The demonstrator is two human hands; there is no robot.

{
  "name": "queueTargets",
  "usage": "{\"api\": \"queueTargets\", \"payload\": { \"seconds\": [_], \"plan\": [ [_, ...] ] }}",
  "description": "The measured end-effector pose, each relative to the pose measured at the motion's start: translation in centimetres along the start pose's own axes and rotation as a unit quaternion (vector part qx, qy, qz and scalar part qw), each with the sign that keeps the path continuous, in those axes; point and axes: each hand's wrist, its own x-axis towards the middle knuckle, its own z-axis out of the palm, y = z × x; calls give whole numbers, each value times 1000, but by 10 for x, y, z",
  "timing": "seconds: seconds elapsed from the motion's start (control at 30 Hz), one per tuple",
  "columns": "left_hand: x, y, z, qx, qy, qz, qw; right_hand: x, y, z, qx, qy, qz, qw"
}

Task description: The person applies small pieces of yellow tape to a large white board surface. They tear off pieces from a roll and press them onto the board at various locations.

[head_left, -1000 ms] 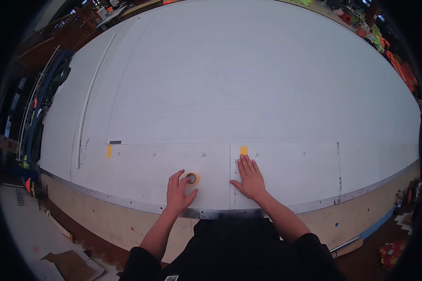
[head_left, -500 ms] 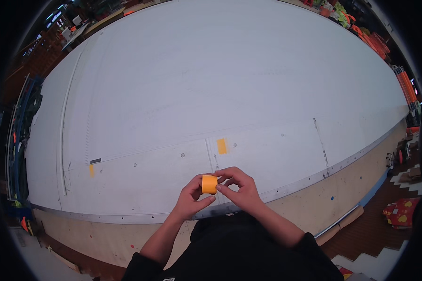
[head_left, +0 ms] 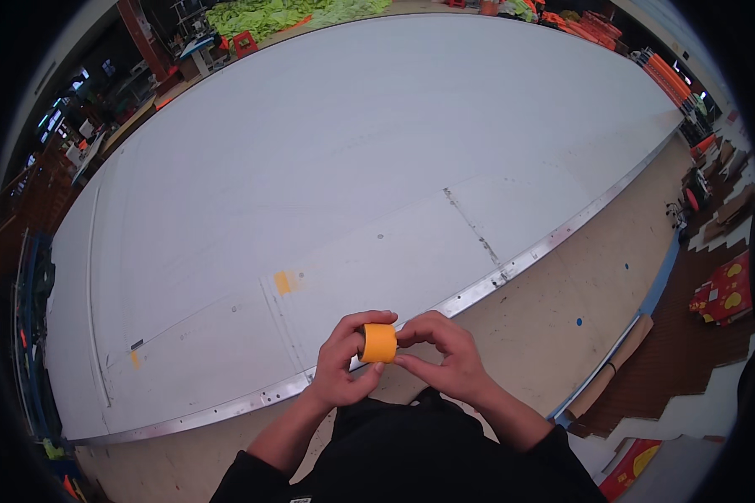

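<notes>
While a small yellow strip (head_left: 134,360) and a larger yellow patch (head_left: 285,282) mark the white table (head_left: 226,184) at left, the left hand (head_left: 339,369) clasps a yellow tape roll (head_left: 380,344) by the near edge, the right hand (head_left: 446,356) pinching its right side.

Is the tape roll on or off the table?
Off: the left fingers hold the yellow tape roll, the right fingers at its edge.

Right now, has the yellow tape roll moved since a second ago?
Yes, rightward. The yellow tape roll was left of the tabletop seam; now it's right of it, between the left hand and right hand.
</notes>
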Motion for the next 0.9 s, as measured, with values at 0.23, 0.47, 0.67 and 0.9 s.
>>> {"api": "queueTargets", "payload": {
  "seconds": [0.23, 0.47, 0.67, 0.9],
  "plan": [
    [60, -3, 149, 62, -68, 43, 995, -74, -14, -144, -162, 77, -33, 983],
    [119, -17, 261, 34, -184, 21, 982, -130, -6, -246, -190, 165, 85, 964],
    [169, -63, 335, -19, -261, -13, 965, -157, 39, -312, -100, 212, 165, 958],
    [283, -119, 448, -58, -286, 30, 956, -154, 85, -442, -208, 318, 145, 914]
  ]
}}
